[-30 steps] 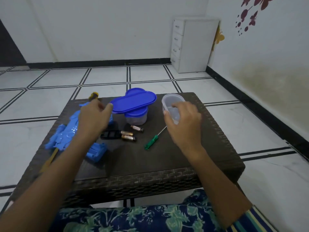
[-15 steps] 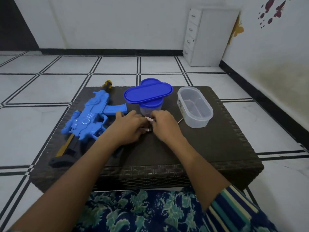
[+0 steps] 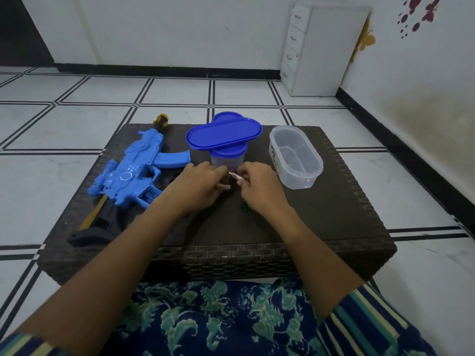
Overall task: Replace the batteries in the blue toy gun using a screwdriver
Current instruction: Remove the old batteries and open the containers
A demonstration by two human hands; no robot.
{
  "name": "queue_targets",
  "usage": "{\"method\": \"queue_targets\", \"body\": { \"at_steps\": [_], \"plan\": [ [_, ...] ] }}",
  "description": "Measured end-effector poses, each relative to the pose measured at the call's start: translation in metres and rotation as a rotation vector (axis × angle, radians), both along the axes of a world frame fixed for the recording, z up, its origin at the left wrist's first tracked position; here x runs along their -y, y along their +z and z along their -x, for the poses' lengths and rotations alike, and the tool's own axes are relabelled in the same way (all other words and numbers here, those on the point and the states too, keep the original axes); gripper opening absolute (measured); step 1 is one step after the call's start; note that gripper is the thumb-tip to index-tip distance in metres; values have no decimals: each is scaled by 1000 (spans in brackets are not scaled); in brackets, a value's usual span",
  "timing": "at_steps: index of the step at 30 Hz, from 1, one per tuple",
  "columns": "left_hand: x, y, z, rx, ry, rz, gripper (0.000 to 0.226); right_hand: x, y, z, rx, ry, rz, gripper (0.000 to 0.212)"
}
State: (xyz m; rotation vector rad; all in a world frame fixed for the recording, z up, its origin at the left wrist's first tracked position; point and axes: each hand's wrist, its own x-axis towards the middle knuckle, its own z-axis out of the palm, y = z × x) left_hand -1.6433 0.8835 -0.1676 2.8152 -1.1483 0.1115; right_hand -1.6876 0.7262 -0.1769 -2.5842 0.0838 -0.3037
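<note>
The blue toy gun point(image 3: 133, 173) lies on the left of the dark wicker table point(image 3: 334, 222), muzzle pointing away, black stock toward me. My two hands meet at the table's middle. My left hand point(image 3: 200, 186) pinches one battery point(image 3: 224, 186) low over the table. A second battery point(image 3: 237, 176) is pinched in my right hand point(image 3: 259, 186), just in front of the small container. The green screwdriver handle's end point(image 3: 242, 206) peeks out under my right hand; its shaft is hidden.
A small clear container point(image 3: 226, 160) with a blue lid stands behind my hands, and a larger blue lid point(image 3: 223, 134) rests across it. An open clear oval tub point(image 3: 295, 156) stands at the right. A white drawer unit point(image 3: 321, 50) stands by the far wall.
Both hands came together at the table's middle and took hold of the batteries; the right hand let go of the clear tub. Over the last half second little has moved.
</note>
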Motion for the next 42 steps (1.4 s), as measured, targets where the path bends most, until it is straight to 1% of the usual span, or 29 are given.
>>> {"method": "queue_targets", "body": {
  "at_steps": [2,4,6,9,11,13,16,18,20,22,24,26,29,32,34,36,39,42],
  "plan": [
    [2,-2,-1,-24,7,52,22,1,1,0,36,-3,-9,19],
    [1,-3,0,-95,44,178,21,2,1,0,82,-7,-28,15],
    [-3,-3,-1,-111,81,346,18,4,2,0,132,-14,-59,13],
    [-7,3,0,-69,162,622,16,6,6,2,245,-30,-109,11],
    [-3,15,8,-75,234,809,16,8,12,4,312,-60,-129,8],
    [10,28,17,-150,323,986,16,12,20,7,378,-115,-153,4],
    [46,44,17,-361,420,1232,17,24,33,15,509,-284,-137,4],
    [74,47,12,-448,467,1302,17,37,36,19,547,-417,-138,4],
    [101,43,9,-476,489,1297,16,53,34,20,512,-511,-180,5],
    [124,34,9,-527,474,1307,15,67,27,18,473,-555,-228,7],
    [141,26,9,-518,462,1284,16,73,22,18,444,-587,-245,15],
    [153,21,7,-448,451,1218,16,78,19,18,427,-597,-249,18],
    [161,17,6,-308,369,1123,14,83,14,19,385,-563,-244,14],
    [163,11,5,-190,299,956,11,90,10,19,341,-519,-243,16],
    [163,7,2,-145,281,884,11,92,8,18,333,-496,-253,17],
    [160,4,0,-103,262,838,14,93,8,19,337,-485,-270,19],
    [154,5,1,-44,235,773,26,95,9,21,373,-484,-315,16],
    [138,16,4,30,231,809,28,96,8,24,408,-496,-341,12]
  ]
}}
